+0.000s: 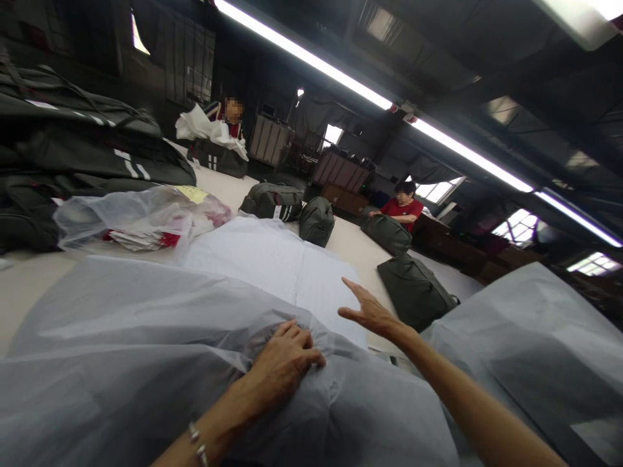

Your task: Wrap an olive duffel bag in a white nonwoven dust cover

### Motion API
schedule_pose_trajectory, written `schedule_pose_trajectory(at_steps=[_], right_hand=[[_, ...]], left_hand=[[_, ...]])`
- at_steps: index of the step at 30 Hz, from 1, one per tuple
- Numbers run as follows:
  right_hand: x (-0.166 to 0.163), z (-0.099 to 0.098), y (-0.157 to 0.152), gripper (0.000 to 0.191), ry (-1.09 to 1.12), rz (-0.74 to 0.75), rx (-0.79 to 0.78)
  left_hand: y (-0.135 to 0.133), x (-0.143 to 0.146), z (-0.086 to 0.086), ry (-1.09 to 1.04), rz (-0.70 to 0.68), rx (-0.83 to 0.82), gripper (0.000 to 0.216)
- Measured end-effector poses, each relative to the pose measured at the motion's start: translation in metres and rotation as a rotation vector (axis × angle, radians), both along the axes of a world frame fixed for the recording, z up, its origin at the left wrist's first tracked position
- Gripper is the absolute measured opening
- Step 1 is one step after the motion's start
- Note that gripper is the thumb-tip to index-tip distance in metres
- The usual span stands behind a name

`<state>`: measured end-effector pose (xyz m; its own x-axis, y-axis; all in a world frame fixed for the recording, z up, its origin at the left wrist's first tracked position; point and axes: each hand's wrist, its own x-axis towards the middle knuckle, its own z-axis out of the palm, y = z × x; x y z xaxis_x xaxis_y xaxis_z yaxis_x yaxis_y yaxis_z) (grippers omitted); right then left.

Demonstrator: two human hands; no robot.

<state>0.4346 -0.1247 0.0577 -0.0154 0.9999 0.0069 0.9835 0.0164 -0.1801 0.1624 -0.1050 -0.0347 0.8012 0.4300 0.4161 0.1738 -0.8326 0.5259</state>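
Observation:
A large thin whitish packing sheet (160, 311) fills the near part of my view, wrinkled and slightly see-through. My left hand (287, 357), with a bracelet at its wrist, is curled on it, and creases gather around the fingers. My right hand (365, 311) is raised beyond it to the right, thumb and fingers apart, holding nothing. Below and behind that hand lies a stack of flat white sheets (272, 259). What lies under the near sheet is hidden.
Dark green bags are piled at left (107, 155); more stand along the pale table (348, 243), one bag (413, 292) near my right hand. A clear plastic bag (136, 217) holds red-and-white items. Another pale sheet (535, 324) rises at right. Two people work farther back.

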Motion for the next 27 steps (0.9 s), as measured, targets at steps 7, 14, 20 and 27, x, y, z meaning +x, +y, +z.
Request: schedule_pose_trajectory(at_steps=[7,14,20,27], right_hand=[[-0.054,-0.043,-0.013,0.102,0.537,-0.084,-0.285],[-0.049,-0.045,-0.008,0.077,0.716,-0.308,-0.062],[-0.057,-0.045,-0.016,0.072,0.671,-0.391,0.063],[-0.093,0.005,-0.063,0.046,0.671,-0.365,0.484]], left_hand=[[-0.001,-0.001,0.000,0.015,0.007,-0.008,0.027],[-0.003,-0.004,0.010,0.029,0.009,-0.009,0.027],[-0.001,-0.003,0.012,0.031,0.014,-0.026,0.035],[0.001,-0.007,0.042,0.071,0.068,-0.103,0.046]])
